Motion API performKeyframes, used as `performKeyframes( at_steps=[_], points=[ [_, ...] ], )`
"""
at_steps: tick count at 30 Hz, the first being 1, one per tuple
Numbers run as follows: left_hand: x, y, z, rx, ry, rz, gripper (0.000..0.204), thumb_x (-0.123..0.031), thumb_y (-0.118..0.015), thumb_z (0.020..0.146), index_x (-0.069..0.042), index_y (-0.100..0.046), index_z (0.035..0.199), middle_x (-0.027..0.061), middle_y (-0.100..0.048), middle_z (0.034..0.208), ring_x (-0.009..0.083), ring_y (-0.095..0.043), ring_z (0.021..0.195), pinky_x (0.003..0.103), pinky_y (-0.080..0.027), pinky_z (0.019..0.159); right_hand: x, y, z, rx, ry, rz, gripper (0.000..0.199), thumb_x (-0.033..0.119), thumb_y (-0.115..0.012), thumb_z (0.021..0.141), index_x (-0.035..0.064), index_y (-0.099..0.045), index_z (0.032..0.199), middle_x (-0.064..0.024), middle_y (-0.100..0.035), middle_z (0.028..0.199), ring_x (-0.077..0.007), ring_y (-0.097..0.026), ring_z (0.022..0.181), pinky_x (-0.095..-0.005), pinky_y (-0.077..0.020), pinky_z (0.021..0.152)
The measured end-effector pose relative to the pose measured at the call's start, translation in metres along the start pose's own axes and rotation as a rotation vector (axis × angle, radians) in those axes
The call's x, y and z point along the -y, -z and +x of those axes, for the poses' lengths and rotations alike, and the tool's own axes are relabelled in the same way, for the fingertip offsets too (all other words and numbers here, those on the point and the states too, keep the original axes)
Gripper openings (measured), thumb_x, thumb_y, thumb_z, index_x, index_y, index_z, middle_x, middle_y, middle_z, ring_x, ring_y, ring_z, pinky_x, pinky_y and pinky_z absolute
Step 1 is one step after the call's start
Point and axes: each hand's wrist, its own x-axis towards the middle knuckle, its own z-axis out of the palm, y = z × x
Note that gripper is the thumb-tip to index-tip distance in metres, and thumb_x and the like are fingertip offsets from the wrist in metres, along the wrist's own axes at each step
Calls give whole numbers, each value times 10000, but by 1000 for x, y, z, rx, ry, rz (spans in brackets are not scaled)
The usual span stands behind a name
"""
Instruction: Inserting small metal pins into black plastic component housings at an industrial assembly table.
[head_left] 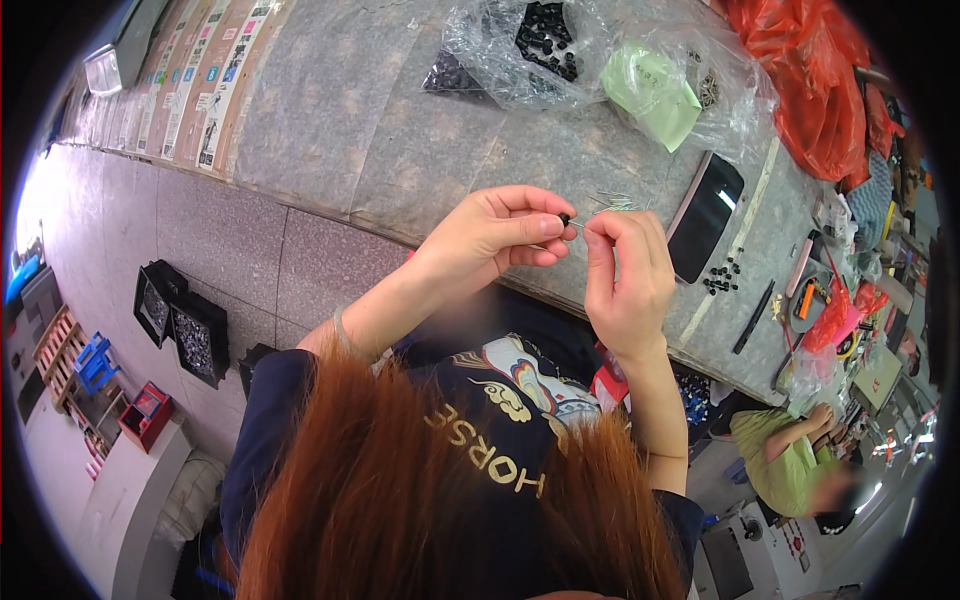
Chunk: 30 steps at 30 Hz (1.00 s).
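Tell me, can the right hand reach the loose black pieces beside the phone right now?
Probably yes: the black pieces lie uncovered beside the phone's near end, close to the right hand. That hand appears occupied, though, pinching a thin metal pin.

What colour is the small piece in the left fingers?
Black: the small rounded piece shows best in head view.

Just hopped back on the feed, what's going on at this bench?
The person's left hand pinches a small black piece, while the right hand holds what looks like a thin metal pin up to it. Whether the pin has gone in is too small to tell. Loose pins lie on the table just beyond the hands. To the right are a dark-screened phone and a scatter of small black pieces.
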Motion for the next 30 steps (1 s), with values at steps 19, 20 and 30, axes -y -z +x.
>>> performKeyframes(
  at_steps=[19,20,30],
  points=[
    [10,-7,1,-173,-465,825,152,-39,-551,771,33,-576,903,63,-603,804,92,-559,753,219,-458,683,-7,-8,-2,108,-87,116,109,-31,-542,698,-1,-486,786,-111,-508,696,-266,-493,642,-335,-399,570],
    [10,-6,2,-202,-393,685,161,-43,-546,775,37,-569,912,61,-599,811,89,-555,754,221,-459,685,-8,-10,-1,100,-81,115,116,-26,-547,697,2,-492,795,-112,-515,701,-265,-499,652,-333,-402,576],
    [-9,4,0,-130,-283,516,182,-54,-510,782,39,-536,936,57,-577,830,90,-552,758,222,-455,692,1,-2,25,301,-276,234,222,5,-581,703,38,-478,897,-91,-564,720,-241,-561,647,-307,-439,554]
  ],
)
